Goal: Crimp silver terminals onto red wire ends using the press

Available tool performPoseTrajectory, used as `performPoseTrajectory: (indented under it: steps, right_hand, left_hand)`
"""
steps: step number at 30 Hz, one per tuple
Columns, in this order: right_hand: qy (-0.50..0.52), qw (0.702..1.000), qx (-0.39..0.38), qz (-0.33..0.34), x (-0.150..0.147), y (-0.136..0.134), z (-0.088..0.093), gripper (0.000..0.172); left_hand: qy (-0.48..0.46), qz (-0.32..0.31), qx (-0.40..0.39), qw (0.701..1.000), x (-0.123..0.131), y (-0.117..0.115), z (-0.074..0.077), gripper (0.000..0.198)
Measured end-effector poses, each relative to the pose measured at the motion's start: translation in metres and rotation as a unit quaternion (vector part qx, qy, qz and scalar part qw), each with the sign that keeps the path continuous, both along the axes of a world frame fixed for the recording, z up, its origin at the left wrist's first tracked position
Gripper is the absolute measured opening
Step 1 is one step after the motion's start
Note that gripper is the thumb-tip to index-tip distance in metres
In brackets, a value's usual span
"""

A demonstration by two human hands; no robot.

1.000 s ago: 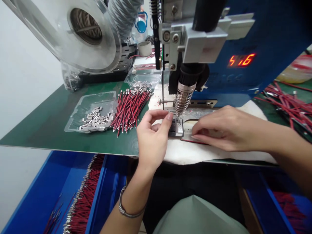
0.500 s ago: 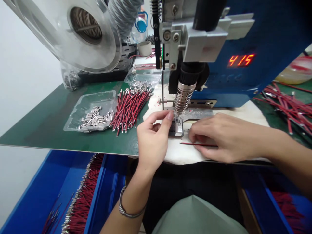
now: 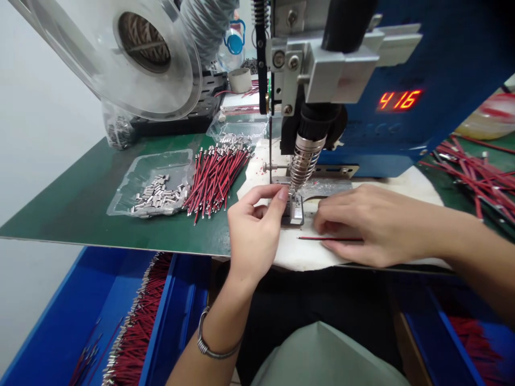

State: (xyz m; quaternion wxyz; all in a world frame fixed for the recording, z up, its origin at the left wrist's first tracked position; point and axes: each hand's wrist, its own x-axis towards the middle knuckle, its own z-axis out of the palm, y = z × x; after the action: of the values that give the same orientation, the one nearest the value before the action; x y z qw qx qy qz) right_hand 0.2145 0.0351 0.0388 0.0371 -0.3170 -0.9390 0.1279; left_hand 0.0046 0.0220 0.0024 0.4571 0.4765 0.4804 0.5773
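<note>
My left hand point(image 3: 259, 222) is pinched at the small metal fixture point(image 3: 296, 212) under the machine's spring-wrapped tip point(image 3: 303, 161); what its fingertips hold is too small to make out. Just right of the fixture, my right hand point(image 3: 358, 225) has its fingers curled round a thin red and black wire point(image 3: 314, 238), whose bare end points left over the white sheet point(image 3: 303, 260). The blue machine point(image 3: 386, 139) shows 416 on its red display point(image 3: 400, 100).
Left of my hands lie a pile of red wires point(image 3: 217, 177) and a clear tray point(image 3: 151, 161) of metal parts. A large reel point(image 3: 120, 59) stands behind. Blue bins point(image 3: 96, 284) with wires sit below the table edge. More wires point(image 3: 478, 177) lie at right.
The display has gone from 415 to 416. Both hands have kept nearly the same place and grip; the whole view has shifted very slightly.
</note>
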Motion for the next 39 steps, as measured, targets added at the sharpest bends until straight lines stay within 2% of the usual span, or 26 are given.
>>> performPoseTrajectory:
  steps: [4,9,13,17,20,22,25,27,30,36,39]
  right_hand:
    - [-0.040,0.999,0.017,-0.008,-0.004,-0.004,0.002,0.007]
    - [-0.118,0.988,0.097,-0.012,-0.012,-0.009,0.006,0.007]
    - [-0.136,0.979,0.155,0.006,-0.015,-0.011,0.008,0.003]
    - [-0.133,0.977,0.164,0.013,-0.017,-0.011,0.011,0.004]
    - [-0.140,0.982,0.125,0.015,-0.018,-0.008,0.018,0.005]
    - [-0.136,0.989,0.061,0.017,-0.018,-0.003,0.027,0.008]
    - [-0.063,0.997,-0.041,0.025,-0.014,0.009,0.039,0.018]
    - [-0.009,0.996,-0.085,0.023,-0.009,0.017,0.043,0.018]
    - [0.058,0.991,-0.117,0.012,-0.004,0.024,0.041,0.012]
    - [0.156,0.966,-0.199,-0.054,-0.005,0.024,0.024,0.019]
    - [0.192,0.960,-0.185,-0.083,-0.006,0.025,0.017,0.018]
  left_hand:
    - [0.022,0.008,0.022,0.999,0.000,0.001,-0.002,0.017]
    - [0.042,0.020,0.037,0.998,0.001,0.001,-0.001,0.019]
    - [0.041,0.015,0.033,0.998,0.000,0.001,-0.001,0.017]
    - [0.044,0.014,0.032,0.998,0.000,0.001,-0.001,0.017]
    - [0.048,0.016,0.032,0.998,0.000,0.001,-0.001,0.017]
    - [0.045,0.013,0.031,0.998,0.000,0.000,-0.001,0.019]
    - [0.036,0.006,0.028,0.999,0.000,0.000,-0.001,0.020]
    - [0.030,0.005,0.021,0.999,-0.001,0.000,-0.001,0.019]
    - [0.027,0.012,0.007,1.000,-0.001,0.000,0.000,0.018]
    - [0.032,0.019,-0.003,0.999,-0.001,0.000,-0.001,0.018]
    - [0.028,0.013,-0.006,1.000,-0.001,-0.001,-0.001,0.017]
